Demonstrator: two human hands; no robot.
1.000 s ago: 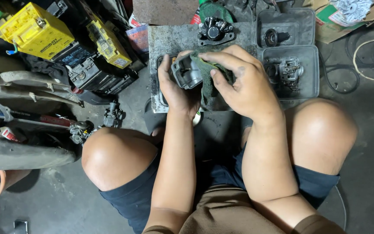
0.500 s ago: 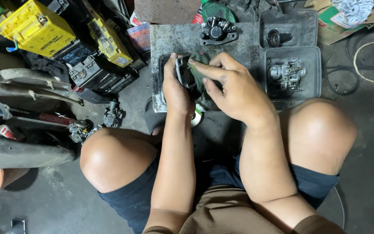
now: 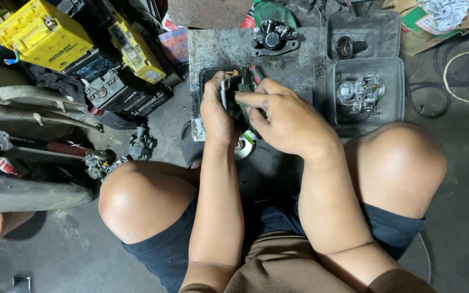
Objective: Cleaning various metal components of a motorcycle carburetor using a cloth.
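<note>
Fingers (image 3: 248, 100) of the right hand (image 3: 286, 122) press a rag onto a small metal part (image 3: 230, 92), gripped by the left hand (image 3: 215, 114), over the grey slab (image 3: 294, 59); steady, firm wiping seems best.

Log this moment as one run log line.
left hand: grips dark metal part | right hand: fingers on part | carburetor: in grey tray

The person wears dark navy shorts (image 3: 392, 228) and a brown shirt (image 3: 283, 266); arms and knees bare.
</note>
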